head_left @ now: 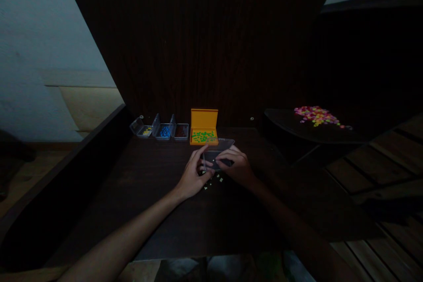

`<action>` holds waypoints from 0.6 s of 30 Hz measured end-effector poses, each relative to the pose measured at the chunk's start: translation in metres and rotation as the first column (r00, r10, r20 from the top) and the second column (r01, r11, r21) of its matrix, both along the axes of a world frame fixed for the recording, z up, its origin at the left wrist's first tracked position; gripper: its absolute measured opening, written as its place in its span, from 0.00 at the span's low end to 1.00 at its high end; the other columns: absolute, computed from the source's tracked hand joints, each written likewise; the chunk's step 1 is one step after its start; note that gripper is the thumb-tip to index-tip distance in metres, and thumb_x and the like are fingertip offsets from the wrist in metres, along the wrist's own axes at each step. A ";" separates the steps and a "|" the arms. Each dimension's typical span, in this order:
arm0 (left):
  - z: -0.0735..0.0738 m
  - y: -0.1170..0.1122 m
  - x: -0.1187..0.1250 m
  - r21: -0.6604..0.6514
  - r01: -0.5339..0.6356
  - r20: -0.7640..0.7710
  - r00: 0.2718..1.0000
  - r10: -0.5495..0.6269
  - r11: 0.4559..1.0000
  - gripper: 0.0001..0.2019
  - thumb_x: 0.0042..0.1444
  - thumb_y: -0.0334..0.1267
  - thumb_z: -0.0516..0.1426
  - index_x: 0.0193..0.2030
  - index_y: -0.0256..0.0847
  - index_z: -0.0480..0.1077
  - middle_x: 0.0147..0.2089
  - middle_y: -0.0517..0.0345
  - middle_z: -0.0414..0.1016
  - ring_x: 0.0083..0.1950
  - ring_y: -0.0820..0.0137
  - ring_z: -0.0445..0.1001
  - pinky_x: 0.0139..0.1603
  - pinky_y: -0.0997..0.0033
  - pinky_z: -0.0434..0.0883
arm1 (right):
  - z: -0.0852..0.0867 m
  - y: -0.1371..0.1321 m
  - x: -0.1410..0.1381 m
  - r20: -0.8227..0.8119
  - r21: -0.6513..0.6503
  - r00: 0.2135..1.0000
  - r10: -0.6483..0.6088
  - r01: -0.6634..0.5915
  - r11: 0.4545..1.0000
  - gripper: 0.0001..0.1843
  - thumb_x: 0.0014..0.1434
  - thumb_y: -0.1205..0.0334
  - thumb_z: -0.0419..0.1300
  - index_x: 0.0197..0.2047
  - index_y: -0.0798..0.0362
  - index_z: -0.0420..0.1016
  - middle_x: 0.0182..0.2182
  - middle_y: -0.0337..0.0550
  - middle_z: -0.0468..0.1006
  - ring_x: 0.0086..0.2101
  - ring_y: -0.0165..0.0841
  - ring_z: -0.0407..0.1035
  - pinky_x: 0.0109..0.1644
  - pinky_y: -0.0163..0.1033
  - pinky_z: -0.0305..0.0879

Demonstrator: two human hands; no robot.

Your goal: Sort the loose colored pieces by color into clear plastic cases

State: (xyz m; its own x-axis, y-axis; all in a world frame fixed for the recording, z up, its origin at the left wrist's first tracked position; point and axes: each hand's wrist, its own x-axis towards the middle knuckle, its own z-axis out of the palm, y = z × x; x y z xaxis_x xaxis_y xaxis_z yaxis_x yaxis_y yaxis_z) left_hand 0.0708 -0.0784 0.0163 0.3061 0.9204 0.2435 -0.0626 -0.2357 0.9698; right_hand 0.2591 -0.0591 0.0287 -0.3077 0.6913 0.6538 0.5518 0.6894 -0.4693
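Clear plastic case, long axis left-right, between both hands' fingers

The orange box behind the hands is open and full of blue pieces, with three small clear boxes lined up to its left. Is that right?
Not quite. In the head view the orange box stands open behind the hands, and the three small clear boxes are lined up to its left, but the pieces in it are green, not blue. Blue pieces lie in the middle clear box.
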 end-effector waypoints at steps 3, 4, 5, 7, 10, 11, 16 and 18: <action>0.000 0.000 0.000 0.006 -0.001 0.006 1.000 0.001 1.000 0.35 0.53 0.31 0.63 0.66 0.52 0.57 0.60 0.49 0.58 0.45 0.73 0.74 0.44 0.72 0.75 | -0.002 0.000 0.000 -0.006 -0.021 1.000 0.004 -0.005 1.000 0.06 0.57 0.68 0.63 0.31 0.50 0.80 0.30 0.41 0.82 0.33 0.35 0.75 0.41 0.42 0.69; 0.000 0.000 0.000 0.006 -0.003 0.008 1.000 0.003 1.000 0.35 0.53 0.31 0.63 0.66 0.52 0.57 0.60 0.49 0.58 0.45 0.73 0.74 0.44 0.72 0.75 | -0.002 0.001 0.000 -0.012 -0.031 1.000 0.009 -0.009 0.999 0.06 0.57 0.68 0.63 0.31 0.50 0.80 0.30 0.42 0.82 0.33 0.35 0.75 0.41 0.41 0.68; -0.001 0.000 0.000 0.006 -0.004 0.010 1.000 0.004 1.000 0.35 0.53 0.31 0.63 0.66 0.52 0.57 0.60 0.49 0.58 0.45 0.73 0.74 0.44 0.72 0.75 | -0.002 0.001 0.000 -0.017 -0.040 1.000 0.012 -0.012 0.999 0.06 0.57 0.68 0.63 0.31 0.50 0.80 0.30 0.42 0.82 0.33 0.35 0.75 0.41 0.41 0.68; -0.001 0.000 0.000 0.006 -0.005 0.013 1.000 0.005 1.000 0.35 0.52 0.31 0.63 0.66 0.51 0.58 0.61 0.48 0.58 0.45 0.73 0.74 0.43 0.72 0.75 | -0.002 0.001 0.001 -0.014 -0.059 1.000 0.006 -0.007 0.998 0.06 0.56 0.69 0.62 0.30 0.50 0.80 0.30 0.41 0.82 0.33 0.34 0.75 0.42 0.41 0.67; -0.002 0.000 0.000 0.007 -0.004 0.013 1.000 0.004 1.000 0.35 0.52 0.30 0.63 0.66 0.51 0.57 0.62 0.48 0.58 0.45 0.73 0.74 0.43 0.71 0.75 | -0.003 0.001 0.001 0.010 -0.086 1.000 -0.026 0.027 0.996 0.06 0.55 0.69 0.62 0.29 0.50 0.79 0.30 0.40 0.83 0.32 0.34 0.75 0.42 0.41 0.65; -0.002 0.000 0.000 0.006 -0.004 0.013 1.000 0.004 1.000 0.35 0.52 0.30 0.63 0.66 0.51 0.57 0.62 0.48 0.58 0.45 0.73 0.74 0.43 0.71 0.75 | -0.003 0.001 0.001 0.022 -0.096 0.999 -0.036 0.038 0.995 0.06 0.55 0.69 0.62 0.29 0.50 0.79 0.30 0.40 0.83 0.31 0.33 0.74 0.42 0.41 0.64; -0.001 0.001 -0.001 -0.013 0.003 0.016 1.000 -0.003 1.000 0.34 0.52 0.30 0.62 0.65 0.49 0.57 0.61 0.47 0.61 0.45 0.72 0.74 0.45 0.70 0.75 | -0.004 -0.002 -0.001 0.062 -0.133 0.995 -0.074 0.082 0.988 0.05 0.56 0.66 0.62 0.34 0.51 0.81 0.29 0.39 0.82 0.24 0.29 0.70 0.37 0.39 0.62; -0.001 0.001 -0.001 -0.022 0.001 0.014 1.000 -0.001 1.000 0.35 0.52 0.30 0.62 0.66 0.49 0.57 0.60 0.47 0.61 0.45 0.72 0.74 0.45 0.70 0.75 | -0.004 -0.002 -0.002 0.053 -0.150 0.995 -0.086 0.093 0.984 0.07 0.57 0.65 0.62 0.37 0.50 0.82 0.32 0.40 0.83 0.25 0.29 0.71 0.38 0.39 0.63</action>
